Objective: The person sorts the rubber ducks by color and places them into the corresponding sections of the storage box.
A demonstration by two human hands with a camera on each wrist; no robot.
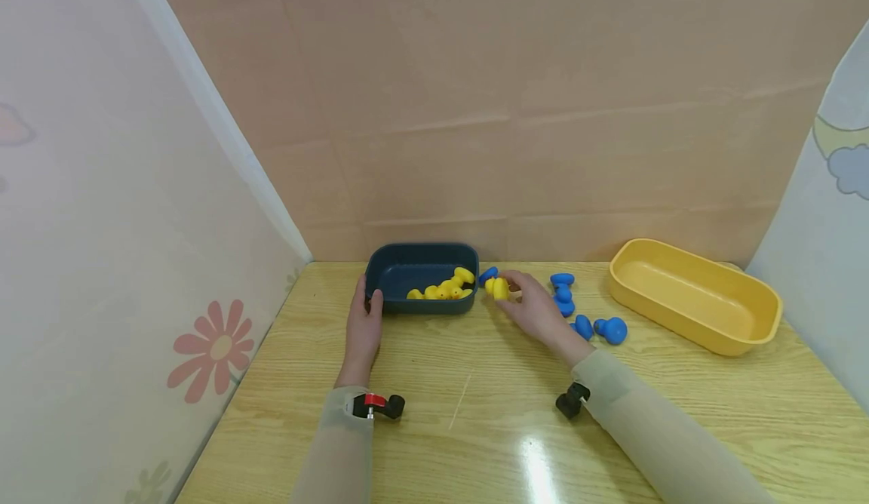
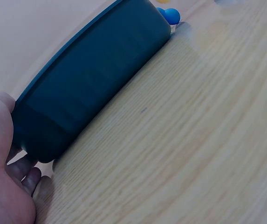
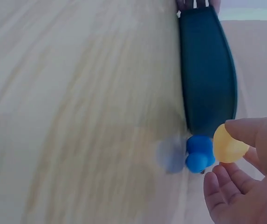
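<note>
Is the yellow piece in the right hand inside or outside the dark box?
Outside: the right hand holds the yellow piece right of the dark box.

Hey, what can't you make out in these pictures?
Yellow pieces in the bin: lower parts hidden by its near wall, head view.
Held piece: partly covered by the right hand, right wrist view.
Blue piece: partly hidden behind that hand's wrist, head view.
Sleeves: cut off by the bottom edge, head view.
</note>
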